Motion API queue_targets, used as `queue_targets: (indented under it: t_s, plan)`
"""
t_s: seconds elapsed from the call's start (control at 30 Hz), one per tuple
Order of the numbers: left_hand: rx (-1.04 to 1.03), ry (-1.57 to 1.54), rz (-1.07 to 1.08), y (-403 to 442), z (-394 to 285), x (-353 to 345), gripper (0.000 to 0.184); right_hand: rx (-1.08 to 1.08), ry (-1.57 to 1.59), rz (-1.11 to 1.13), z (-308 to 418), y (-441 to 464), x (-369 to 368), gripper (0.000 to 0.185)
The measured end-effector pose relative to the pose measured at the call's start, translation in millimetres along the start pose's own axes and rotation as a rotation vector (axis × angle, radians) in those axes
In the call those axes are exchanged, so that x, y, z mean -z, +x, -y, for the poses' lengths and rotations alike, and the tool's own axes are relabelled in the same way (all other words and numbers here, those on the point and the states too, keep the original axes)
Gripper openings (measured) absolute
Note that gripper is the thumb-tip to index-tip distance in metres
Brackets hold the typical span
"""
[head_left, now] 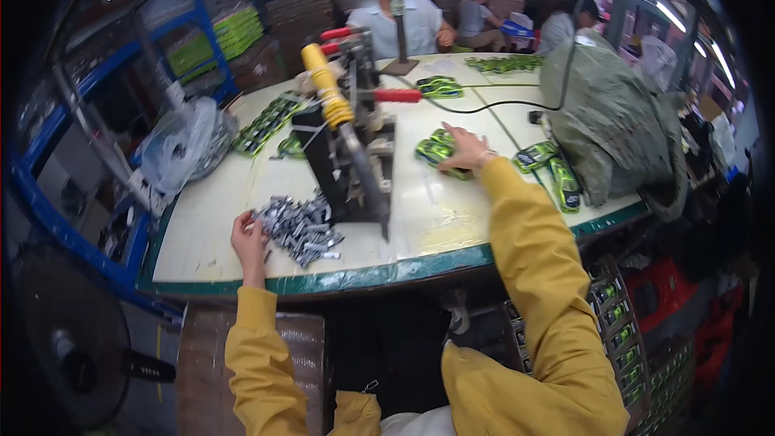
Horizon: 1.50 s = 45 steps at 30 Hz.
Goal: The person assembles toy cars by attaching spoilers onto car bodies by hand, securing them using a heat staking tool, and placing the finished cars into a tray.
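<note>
Beside the left edge of a heap of small grey metal pieces (300, 230), my left hand (249, 241) has its fingers curled together; anything between the fingertips is too small to make out. My right hand (468, 150) reaches over a small group of green-and-black packaged pieces (434, 148), thumb and fingers spread across them. Between my hands stands a bench press (355, 153) with a yellow-gripped lever (327, 87) and red handles. More green-and-black pieces (565, 184) lie right of my right hand.
A large grey-green sack (605, 121) fills the table's right side. Clear plastic bags (182, 145) hang at the left edge. A black cable (517, 103) crosses the back. Rows of green pieces (270, 123) lie at the left. Across the table sits a person (416, 24).
</note>
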<state>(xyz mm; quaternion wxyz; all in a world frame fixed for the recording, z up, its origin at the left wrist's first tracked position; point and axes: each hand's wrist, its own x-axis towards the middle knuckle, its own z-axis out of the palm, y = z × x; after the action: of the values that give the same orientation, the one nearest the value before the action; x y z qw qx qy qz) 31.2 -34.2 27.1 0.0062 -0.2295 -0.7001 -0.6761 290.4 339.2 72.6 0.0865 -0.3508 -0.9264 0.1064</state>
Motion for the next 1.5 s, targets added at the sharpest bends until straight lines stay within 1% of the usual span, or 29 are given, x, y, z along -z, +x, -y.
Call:
queue_targets:
  t_s: [0.17,0.23,0.27,0.3,0.33,0.4,0.43,0.47,0.53,0.57,0.63,0.67,0.7,0.73,0.8,0.83,0.87,0.9,0.93,1.0,1.03,1.1,1.13,1.2,1.23,1.37,1.43,1.47,1.5]
  plan:
    - [-0.039,0.011,-0.04,0,-2,-2,0.024,0.23,0.093,0.073,0,-74,6,0.1]
    - [-0.223,0.111,-0.068,4,3,-4,0.024,0.24,0.06,0.085,-4,-95,8,0.098]
    - [-0.223,0.112,-0.069,7,3,-5,0.024,0.242,0.035,0.08,-2,-105,8,0.097]
    - [-0.175,0.06,-0.067,10,4,-9,0.023,0.241,0.032,0.048,4,-117,12,0.087]
    - [-0.128,0.007,-0.061,14,4,-14,0.023,0.236,0.033,0.044,8,-125,8,0.087]
    - [-0.098,-0.054,-0.046,18,0,-25,0.023,0.228,-0.082,-0.18,18,-137,3,0.072]
    - [-0.094,-0.092,-0.035,20,-1,-30,0.023,0.208,-0.096,-0.261,24,-142,-2,0.058]
    - [-0.091,-0.13,-0.022,20,-6,-34,0.024,0.196,-0.101,-0.268,25,-144,-5,0.058]
    - [-0.105,-0.175,-0.02,16,-11,-34,0.022,0.159,-0.087,-0.371,26,-147,-10,0.053]
    - [-0.154,-0.119,-0.041,15,-13,-30,0.019,0.169,-0.072,-0.407,32,-151,-8,0.05]
    - [-0.234,-0.052,-0.079,12,-15,-24,0.011,0.195,-0.068,-0.413,36,-158,-8,0.049]
    - [-0.234,-0.057,-0.069,10,-17,-20,0.011,0.226,-0.058,-0.415,39,-163,-8,0.048]
    - [-0.247,-0.016,-0.078,9,-20,-17,0.011,0.259,-0.055,-0.506,44,-168,-9,0.047]
    - [-0.261,0.023,-0.085,9,-20,-15,0.01,0.247,-0.062,-0.509,49,-174,-8,0.047]
    - [-0.263,0.024,-0.07,11,-21,-15,0.009,0.213,0.093,-0.5,61,-188,-7,0.047]
    - [-0.379,0.093,-0.082,10,-25,-14,0.008,0.242,0.094,-0.589,72,-198,-4,0.047]
    - [-0.497,0.164,-0.095,9,-31,-13,0.006,0.23,0.093,-0.591,80,-207,-5,0.047]
    - [-0.57,0.23,-0.034,9,-34,-12,0.004,0.212,0.176,-0.577,86,-216,-6,0.047]
    - [-0.571,0.228,-0.025,7,-37,-11,0.004,0.196,0.259,-0.561,92,-225,-7,0.047]
    - [-0.737,0.33,0.02,2,-44,-9,0.004,0.232,0.246,-0.584,107,-241,-9,0.048]
    - [-0.739,0.329,0.025,-2,-47,-8,0.004,0.26,0.284,-0.594,113,-247,-11,0.048]
    - [-0.552,0.206,0.029,-11,-51,-5,0.005,0.291,0.347,-0.596,119,-255,-16,0.049]
    - [-0.556,0.204,0.029,-15,-52,-4,0.005,0.29,0.346,-0.6,121,-257,-20,0.049]
    - [-0.373,0.151,0.098,-23,-53,-2,0.006,0.25,0.38,-0.635,121,-260,-28,0.049]
    - [-0.369,0.156,0.116,-26,-53,0,0.007,0.236,0.388,-0.632,121,-262,-30,0.049]
    - [-0.403,0.269,0.104,-16,-62,8,0.006,0.202,0.413,-0.579,116,-275,-30,0.05]
    - [-0.656,0.38,0.076,9,-67,10,0.007,0.173,0.449,-0.562,115,-283,-28,0.05]
    - [-0.711,0.373,0.083,30,-71,10,0.009,0.167,0.458,-0.535,114,-286,-29,0.051]
    - [-0.712,0.392,0.069,66,-66,6,0.011,0.157,0.484,-0.514,111,-289,-35,0.051]
